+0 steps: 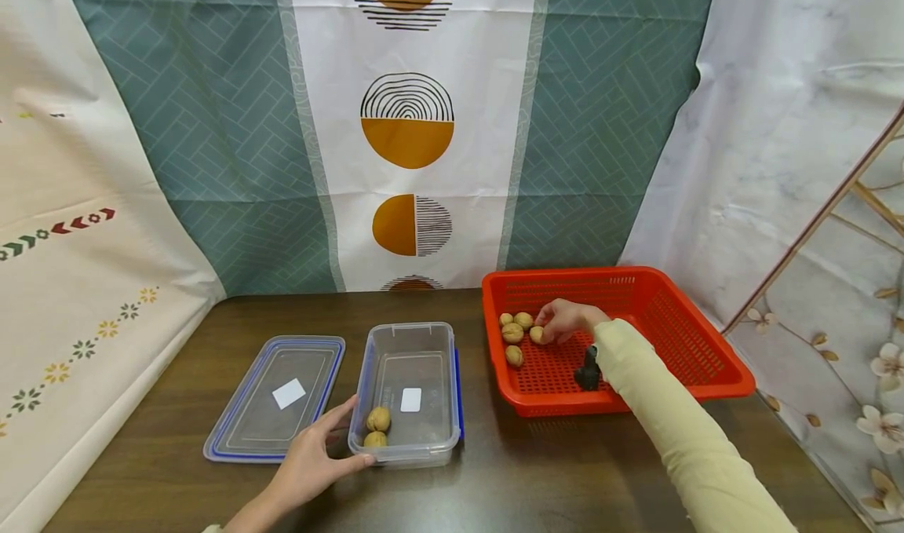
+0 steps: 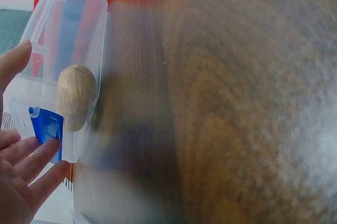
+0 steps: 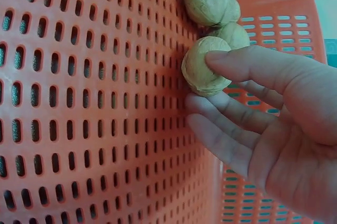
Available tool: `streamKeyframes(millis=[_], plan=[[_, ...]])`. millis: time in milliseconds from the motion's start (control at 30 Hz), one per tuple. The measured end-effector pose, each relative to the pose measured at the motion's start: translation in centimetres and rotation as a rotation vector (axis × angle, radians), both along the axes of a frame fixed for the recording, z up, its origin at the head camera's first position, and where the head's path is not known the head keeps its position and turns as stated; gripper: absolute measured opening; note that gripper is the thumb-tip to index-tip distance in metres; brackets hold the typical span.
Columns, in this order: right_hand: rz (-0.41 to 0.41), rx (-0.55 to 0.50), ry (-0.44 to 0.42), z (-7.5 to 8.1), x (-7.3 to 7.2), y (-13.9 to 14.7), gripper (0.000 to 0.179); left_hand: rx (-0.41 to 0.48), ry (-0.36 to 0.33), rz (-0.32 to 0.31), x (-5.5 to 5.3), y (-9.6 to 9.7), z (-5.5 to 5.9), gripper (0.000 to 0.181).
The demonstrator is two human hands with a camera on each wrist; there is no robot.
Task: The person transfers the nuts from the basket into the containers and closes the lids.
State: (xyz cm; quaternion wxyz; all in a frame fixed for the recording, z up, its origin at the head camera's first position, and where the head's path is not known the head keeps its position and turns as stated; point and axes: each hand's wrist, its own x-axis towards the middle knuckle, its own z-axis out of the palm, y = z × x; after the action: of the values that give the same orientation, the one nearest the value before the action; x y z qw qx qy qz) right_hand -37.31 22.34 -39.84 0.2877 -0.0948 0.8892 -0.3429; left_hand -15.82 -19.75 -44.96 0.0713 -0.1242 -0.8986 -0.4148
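My right hand is inside the red basket, pinching a walnut between thumb and fingers close over the slotted floor. Several other walnuts lie beside it along the basket's left side. My left hand rests against the near-left corner of a clear plastic container. Its thumb is by the near rim, and its fairly straight fingers touch a blue latch on the container's side. Two walnuts sit at the container's near-left end.
A clear lid with a blue seal lies on the brown wooden table, left of the container. Patterned cloth hangs behind the table and along both sides. A black device sits at my right wrist.
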Motion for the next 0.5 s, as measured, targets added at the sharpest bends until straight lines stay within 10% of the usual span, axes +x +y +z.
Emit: streamKeyframes(millis=[500], plan=[[0.065,-0.15,0.137,4.9,1.9,-0.8,0.028,-0.003,0.005,0.017,-0.2,-0.1,-0.5,0.084]])
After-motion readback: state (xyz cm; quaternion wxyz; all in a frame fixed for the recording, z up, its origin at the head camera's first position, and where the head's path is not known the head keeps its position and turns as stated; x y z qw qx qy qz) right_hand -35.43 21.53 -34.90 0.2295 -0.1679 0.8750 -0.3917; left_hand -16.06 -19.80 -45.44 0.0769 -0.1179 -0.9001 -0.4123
